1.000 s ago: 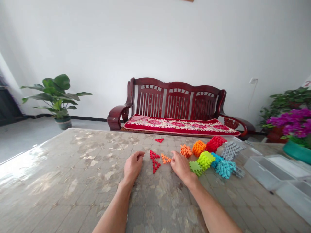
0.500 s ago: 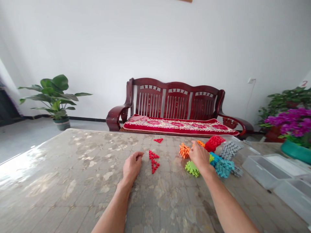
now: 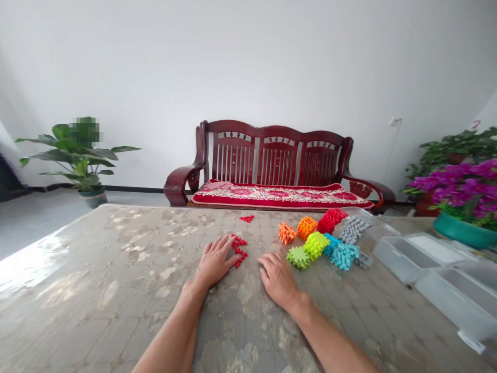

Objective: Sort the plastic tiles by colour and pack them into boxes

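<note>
On the patterned table [image 3: 155,290], a joined group of red triangular pieces [image 3: 239,250] lies beside my left hand [image 3: 216,261]. That hand rests with its fingers spread, the tips touching the left edge of the red pieces. Another red triangle [image 3: 247,218] lies farther back by itself. My right hand [image 3: 278,277] is to the right of the red group, its fingers curled downward; whether they hold something is hidden. Nearest to it are a light green stack [image 3: 298,257], a yellow-green stack [image 3: 316,245] and an orange cluster [image 3: 287,233].
More orange [image 3: 306,228], red [image 3: 332,220], blue [image 3: 345,255] and grey [image 3: 355,229] stacks sit at the right. Beyond them are clear plastic boxes [image 3: 407,257] and a teal flower pot [image 3: 464,231]. A wooden bench [image 3: 277,171] stands behind the table.
My right hand has moved left and nearer, away from the orange and green stacks. My left hand has opened and reached onto the red group. The view has shifted slightly.
</note>
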`<state>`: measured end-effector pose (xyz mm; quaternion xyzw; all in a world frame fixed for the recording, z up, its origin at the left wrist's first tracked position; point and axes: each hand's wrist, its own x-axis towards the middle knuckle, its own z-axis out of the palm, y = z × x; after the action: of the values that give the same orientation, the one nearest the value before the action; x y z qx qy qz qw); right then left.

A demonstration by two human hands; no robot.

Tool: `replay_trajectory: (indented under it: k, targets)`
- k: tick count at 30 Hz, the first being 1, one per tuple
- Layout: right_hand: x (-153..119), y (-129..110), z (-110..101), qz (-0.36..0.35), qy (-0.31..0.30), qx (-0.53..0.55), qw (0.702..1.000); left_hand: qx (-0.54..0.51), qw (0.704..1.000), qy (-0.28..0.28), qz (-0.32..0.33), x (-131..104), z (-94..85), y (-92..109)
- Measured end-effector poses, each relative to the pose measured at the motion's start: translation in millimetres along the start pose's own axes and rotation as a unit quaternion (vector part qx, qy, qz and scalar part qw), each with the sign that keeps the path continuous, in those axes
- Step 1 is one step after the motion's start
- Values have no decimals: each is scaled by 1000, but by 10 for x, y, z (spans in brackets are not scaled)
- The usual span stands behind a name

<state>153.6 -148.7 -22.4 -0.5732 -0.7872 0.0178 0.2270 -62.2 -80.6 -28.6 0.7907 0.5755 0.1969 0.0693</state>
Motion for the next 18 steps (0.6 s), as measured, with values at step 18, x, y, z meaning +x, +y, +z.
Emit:
replay_trajectory:
  k: [18]
  targets:
    - [83, -55, -19, 35, 11, -58, 998, 60, 997, 32, -22, -75, 148, 638]
